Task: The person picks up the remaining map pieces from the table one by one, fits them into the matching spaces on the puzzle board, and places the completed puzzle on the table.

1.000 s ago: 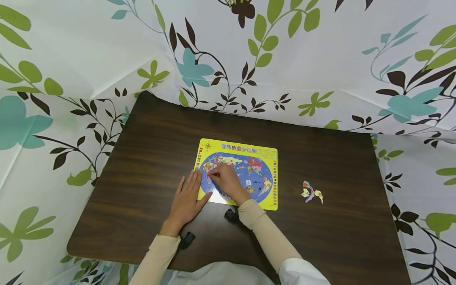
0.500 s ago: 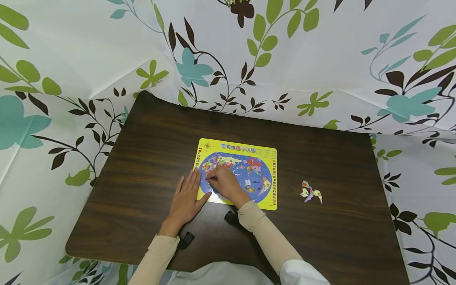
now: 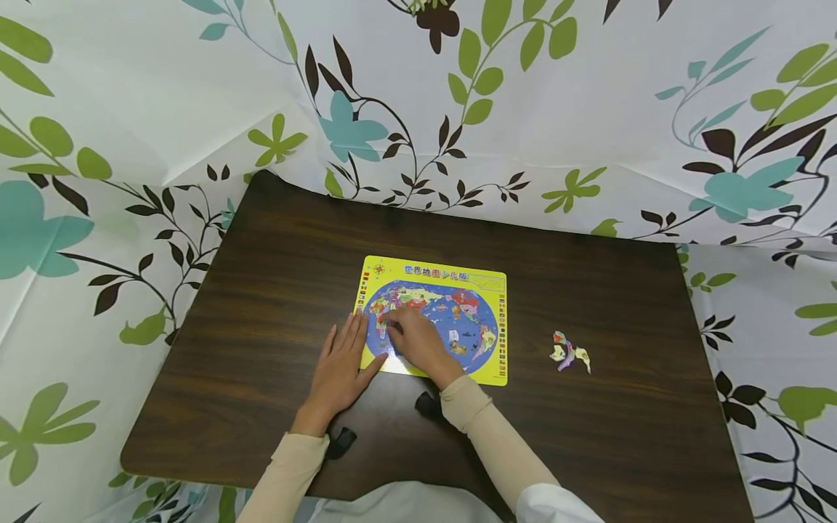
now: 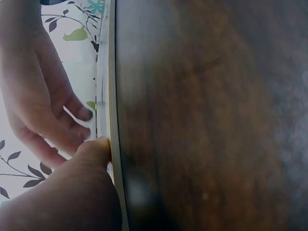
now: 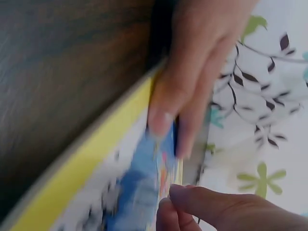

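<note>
A yellow-bordered world map puzzle board [image 3: 431, 376] with a blue ocean lies on the table. My left hand [image 3: 340, 367] rests at its left side, fingers straight over the edge and thumb on the lower border. My right hand [image 3: 418, 341] is over the left half of the map, fingers curled. In the right wrist view the thumb [image 5: 207, 202] and a fingertip meet close to the map, pinching what seems a small puzzle piece, mostly hidden between them. Several loose puzzle pieces [image 3: 569, 354] lie in a small cluster right of the board.
The dark wooden table [image 3: 628, 305] reaches well past the board on all sides. A white cloth [image 3: 575, 109] printed with leaves and flowers hangs behind and around it. Black wrist straps [image 3: 341, 442] are on the forearms near the table's front.
My right hand's fingertips have shifted slightly right and up across the map, showing more of the coloured land at its left. The left hand and loose pieces stay put.
</note>
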